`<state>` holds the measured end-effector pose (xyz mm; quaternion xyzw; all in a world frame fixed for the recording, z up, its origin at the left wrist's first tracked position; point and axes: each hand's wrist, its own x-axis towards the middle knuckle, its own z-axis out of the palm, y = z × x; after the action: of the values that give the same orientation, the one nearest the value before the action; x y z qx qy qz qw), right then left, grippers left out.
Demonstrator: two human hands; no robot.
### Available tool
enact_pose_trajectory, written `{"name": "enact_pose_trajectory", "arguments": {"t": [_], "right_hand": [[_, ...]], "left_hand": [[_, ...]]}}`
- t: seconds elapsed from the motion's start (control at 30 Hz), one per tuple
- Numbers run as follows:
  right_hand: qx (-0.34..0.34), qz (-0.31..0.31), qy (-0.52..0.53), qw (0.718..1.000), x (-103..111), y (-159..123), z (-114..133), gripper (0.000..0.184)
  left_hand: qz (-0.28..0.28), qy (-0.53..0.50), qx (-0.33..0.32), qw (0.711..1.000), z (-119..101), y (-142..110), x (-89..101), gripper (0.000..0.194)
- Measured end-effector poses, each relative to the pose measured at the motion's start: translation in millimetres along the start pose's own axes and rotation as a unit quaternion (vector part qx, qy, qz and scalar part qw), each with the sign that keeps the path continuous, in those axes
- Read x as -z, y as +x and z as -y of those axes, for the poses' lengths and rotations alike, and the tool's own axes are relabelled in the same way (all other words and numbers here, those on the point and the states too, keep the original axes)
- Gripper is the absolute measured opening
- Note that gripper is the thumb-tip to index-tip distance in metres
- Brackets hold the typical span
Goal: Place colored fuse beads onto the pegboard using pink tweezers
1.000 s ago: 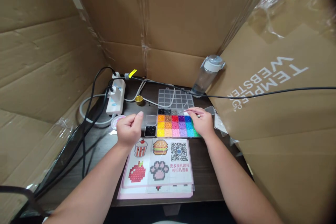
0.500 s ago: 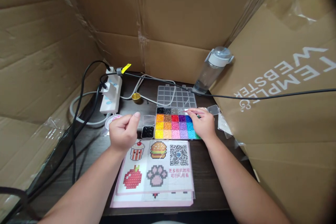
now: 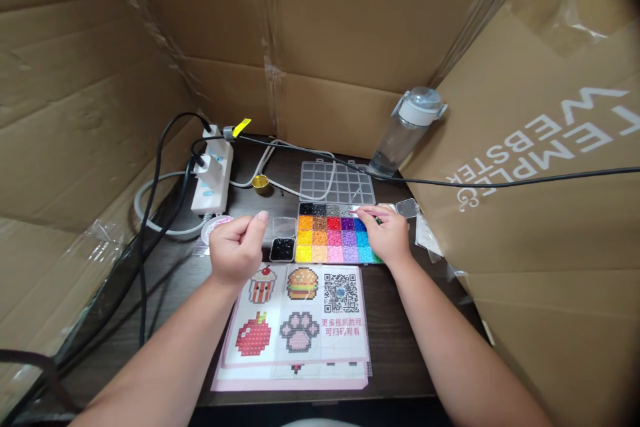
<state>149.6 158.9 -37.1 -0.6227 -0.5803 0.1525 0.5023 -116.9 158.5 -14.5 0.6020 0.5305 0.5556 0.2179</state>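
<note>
My right hand (image 3: 387, 233) pinches pink tweezers (image 3: 367, 213) over the upper right part of a compartment box of coloured beads (image 3: 334, 233). The tweezers' tips are near the grey and white beads; whether they grip a bead is too small to tell. My left hand (image 3: 237, 247) is a loose fist with the thumb up, raised left of a small clear box of black beads (image 3: 283, 249). Nothing shows in that fist. In front lies a pattern sheet (image 3: 303, 320) with pixel pictures of a cup, burger, apple and paw, under a clear pegboard.
A water bottle (image 3: 406, 133) stands at the back right, below a cardboard wall (image 3: 330, 27). At the left are a white power strip (image 3: 213, 177) and black cables (image 3: 143, 267). A small gold cup (image 3: 260, 184) sits behind. A black cable crosses above the box lid (image 3: 336, 181).
Both hands keep nearly the same pose and place. The view has shifted very slightly; nothing else has visibly moved.
</note>
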Motion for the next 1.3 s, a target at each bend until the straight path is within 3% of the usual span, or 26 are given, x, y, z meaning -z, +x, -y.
{"name": "enact_pose_trajectory", "arguments": {"t": [0.53,0.73,0.83,1.0,1.13,1.3], "right_hand": [[-0.002,-0.019,0.014,1.0,5,-1,4,0.013],[-0.015,-0.071,0.072,0.995,18,-14,26,0.011],[-0.015,-0.079,0.096,0.992,29,-32,48,0.011],[-0.016,-0.019,0.103,0.994,46,-86,72,0.011],[-0.066,0.043,0.102,0.992,50,-134,66,0.013],[-0.088,0.033,0.099,0.991,42,-162,53,0.013]], "left_hand": [[-0.008,0.016,0.0,1.0,-5,1,-1.7,0.051],[-0.016,0.008,-0.007,1.0,-7,2,-3.9,0.05],[-0.016,-0.006,-0.016,1.0,-7,2,-5.3,0.051],[-0.015,-0.023,-0.025,0.999,-7,0,-6.9,0.05],[-0.002,-0.044,-0.032,0.999,-9,-1,-8.5,0.052],[0.002,-0.061,-0.043,0.997,-11,-2,-9.8,0.053]]}}
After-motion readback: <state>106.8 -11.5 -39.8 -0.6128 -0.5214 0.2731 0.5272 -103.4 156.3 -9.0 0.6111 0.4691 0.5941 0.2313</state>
